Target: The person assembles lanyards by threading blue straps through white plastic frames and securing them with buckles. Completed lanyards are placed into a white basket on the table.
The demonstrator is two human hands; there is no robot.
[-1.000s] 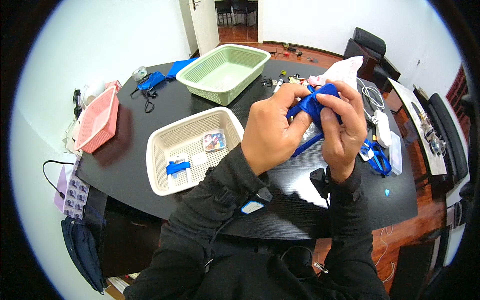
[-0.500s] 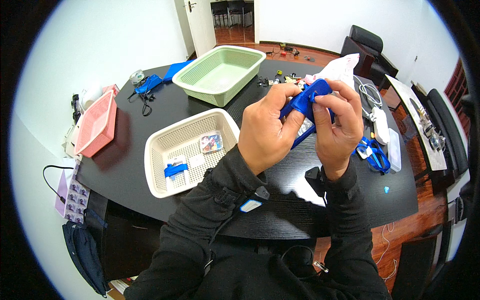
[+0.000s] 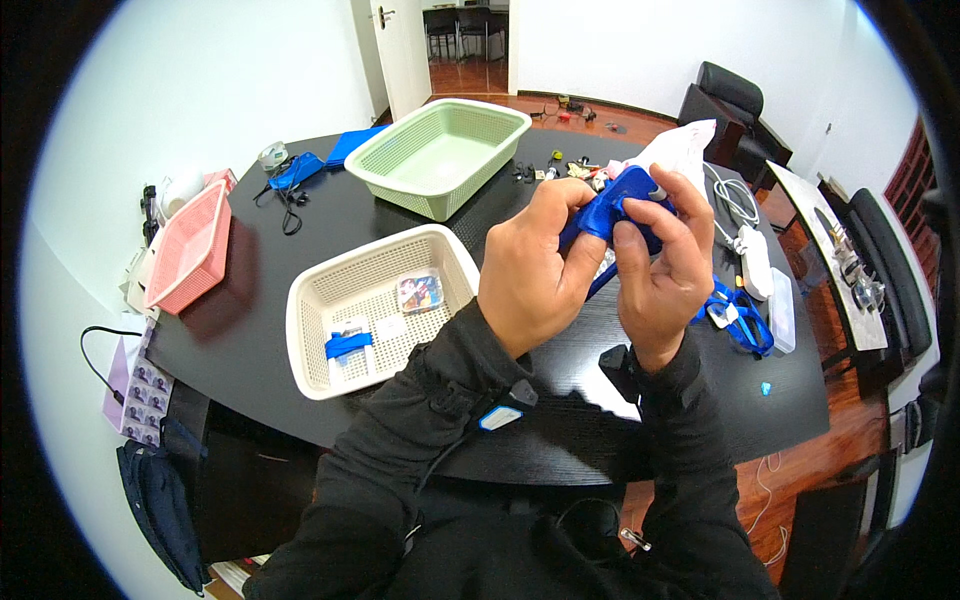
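Both my hands are raised over the right half of the table, closed on a blue lanyard [image 3: 629, 187] bunched into a flat bundle. My left hand [image 3: 535, 265] pinches its left side between thumb and fingers. The thumb and fingers of my right hand [image 3: 665, 275] press on a fold at its right side. A loose blue length hangs below, beside a small clear or whitish piece that the fingers mostly hide. Left of my hands stands a cream basket [image 3: 300, 330]. In it lie a clear badge holder wrapped with a blue lanyard [image 3: 348, 346] and a small box of colourful pieces [image 3: 420, 291].
A green basket [image 3: 378, 184] stands farther back, with a pink basket [image 3: 185, 262] at the left edge. On the right lie another blue lanyard [image 3: 740, 318], a clear plastic box [image 3: 783, 312], a white power strip [image 3: 754, 262] and a white bag [image 3: 680, 148]. Small oddments lie behind my hands.
My right fingers and thumb have shifted slightly down on the blue lanyard, and its fold has changed shape. My left hand keeps its pinch. The view has tilted a little.
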